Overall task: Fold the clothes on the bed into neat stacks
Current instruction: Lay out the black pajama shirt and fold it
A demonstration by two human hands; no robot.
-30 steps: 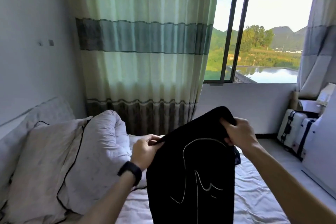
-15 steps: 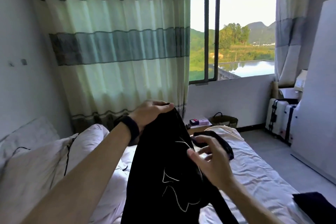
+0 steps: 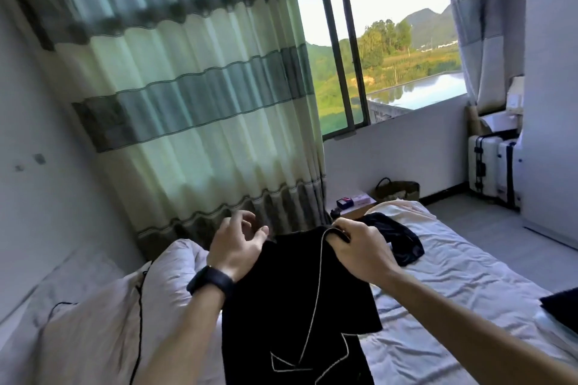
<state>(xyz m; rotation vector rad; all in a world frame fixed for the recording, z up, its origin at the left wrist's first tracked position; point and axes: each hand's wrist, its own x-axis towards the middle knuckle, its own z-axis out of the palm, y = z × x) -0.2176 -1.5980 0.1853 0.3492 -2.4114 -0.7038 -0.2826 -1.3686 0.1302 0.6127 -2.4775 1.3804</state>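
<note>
I hold a black garment with thin white piping (image 3: 291, 306) up over the bed (image 3: 453, 291); it hangs down between my arms. My right hand (image 3: 359, 250) pinches its piped top edge. At the garment's upper left corner is my left hand (image 3: 237, 244), with a black watch on the wrist; its thumb is against the cloth and its fingers are curled above it. A second black garment (image 3: 397, 241) lies crumpled on the white sheet just beyond my right hand. Part of a third dark garment (image 3: 563, 306) shows at the right edge of the bed.
White pillows and a bunched duvet (image 3: 93, 322) fill the left side by the wall. A striped curtain (image 3: 187, 103) hangs behind the bed. A low bedside table (image 3: 353, 205), a basket (image 3: 397, 191), two suitcases (image 3: 491, 166) and a white cabinet (image 3: 550, 103) stand to the right.
My right hand has risen and taken the garment's piped top edge. My left hand has come down and left, so the garment now hangs spread between both hands. The view has tilted.
</note>
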